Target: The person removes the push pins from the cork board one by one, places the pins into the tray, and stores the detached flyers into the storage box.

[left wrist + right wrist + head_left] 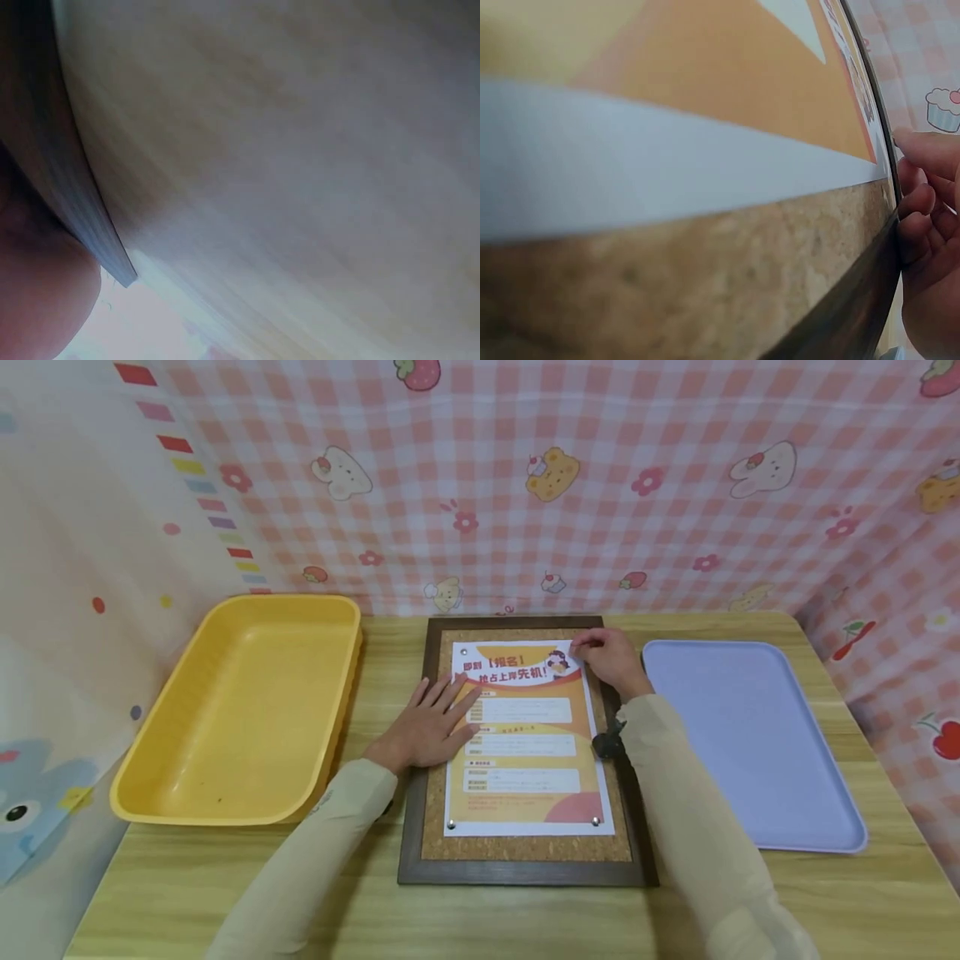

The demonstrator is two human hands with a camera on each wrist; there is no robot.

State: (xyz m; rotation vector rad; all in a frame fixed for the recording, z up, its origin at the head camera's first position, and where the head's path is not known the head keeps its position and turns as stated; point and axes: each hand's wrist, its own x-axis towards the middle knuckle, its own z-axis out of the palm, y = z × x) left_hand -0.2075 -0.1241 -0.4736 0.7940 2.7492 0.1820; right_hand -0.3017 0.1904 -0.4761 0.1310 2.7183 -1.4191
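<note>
A printed poster (pixel 528 777) in orange and white lies on a cork board (pixel 525 848) with a dark brown frame (pixel 525 873). Silver thumbtacks show at its top left (pixel 463 652), bottom left (pixel 451 824) and bottom right corners (pixel 596 821). My left hand (pixel 431 727) rests across the poster's left edge, fingers spread. At the top right corner my right hand (pixel 611 660) has its fingers curled, thumb and forefinger together. In the right wrist view a tiny thumbtack (pixel 895 140) shows at the fingertips, mostly hidden.
To the left stands a deep yellow tray (pixel 330 727). A flat lilac tray (pixel 757 735) lies on the right, close to the right forearm. All rest on a wood-grain table (pixel 525 922). Behind it hangs a pink checked cloth (pixel 487 485) with cartoon prints.
</note>
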